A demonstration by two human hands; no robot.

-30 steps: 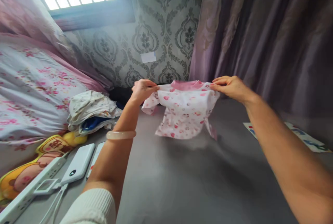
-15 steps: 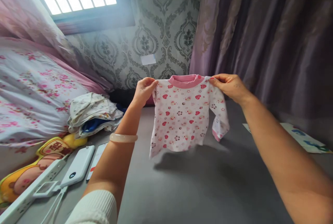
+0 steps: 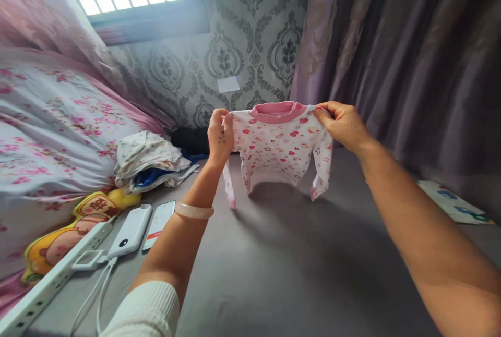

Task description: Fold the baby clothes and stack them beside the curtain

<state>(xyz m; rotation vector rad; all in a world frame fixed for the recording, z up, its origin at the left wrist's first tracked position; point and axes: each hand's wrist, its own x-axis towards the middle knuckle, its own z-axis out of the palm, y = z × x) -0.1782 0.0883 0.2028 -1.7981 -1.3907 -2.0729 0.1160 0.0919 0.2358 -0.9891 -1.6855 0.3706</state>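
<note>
A small white long-sleeved shirt (image 3: 276, 144) with pink hearts, flowers and a pink collar hangs in the air over the grey bed sheet (image 3: 297, 269). My left hand (image 3: 220, 136) pinches it at the shoulder on the left, and my right hand (image 3: 344, 124) grips the opposite shoulder. Both hands are closed on the cloth. The collar faces up, the sleeves dangle on either side, and the lower hem is billowing backward.
Folded clothes (image 3: 151, 162) are piled at the left, beside flowered bedding (image 3: 70, 133). Nearer lie a yellow cartoon cushion (image 3: 62, 245), a white power strip (image 3: 55, 279), a power bank (image 3: 131, 230) with cables, and a phone (image 3: 159, 225). A printed bag (image 3: 454, 202) lies right, below the purple curtain (image 3: 391, 65).
The shirt's lower part has swung away from me, and its left sleeve now hangs in sight. My left hand has turned so its back shows more. The whole view has shifted slightly.
</note>
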